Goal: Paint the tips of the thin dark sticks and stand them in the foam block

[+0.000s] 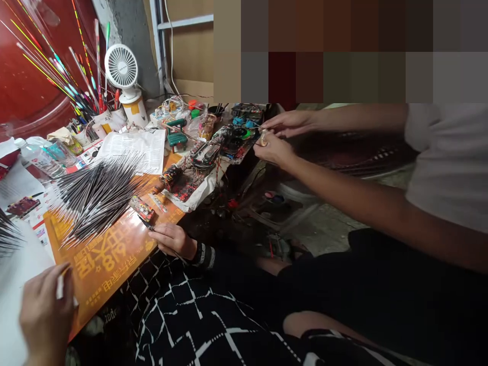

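1. Head view, left hand (44, 317): at the lower left edge, beside the orange poster (102, 264). Fingers curled nearly closed around a white strip (60, 287), one end showing above the fingers. Exact hold partly hidden by the hand.
2. Head view, right hand (171, 240): resting at the poster's near edge, striped band on the wrist. Grip closed on a small dark tool (145, 222), tip pointing away from the hand and just beside a paint-spattered block (142, 208).
3. Head view, poster top: a big heap of black-and-white quills (97, 195) fanned out between both hands, with a second bunch of quills (7, 234) at the far left edge.
4. Head view, co-worker's side: a person in a white T-shirt (450, 168), arms reaching in from the right. Co-worker's upper hand (285, 123) and lower hand (273, 151) close together, fingertips around a small pale object (263, 137); grip on it too small to judge.
5. Head view, back of the table: white desk fan (122, 66), a bundle of long striped fishing floats (57, 66), printed paper sheet (131, 150), plastic bottle (40, 157), small green bench (176, 133).
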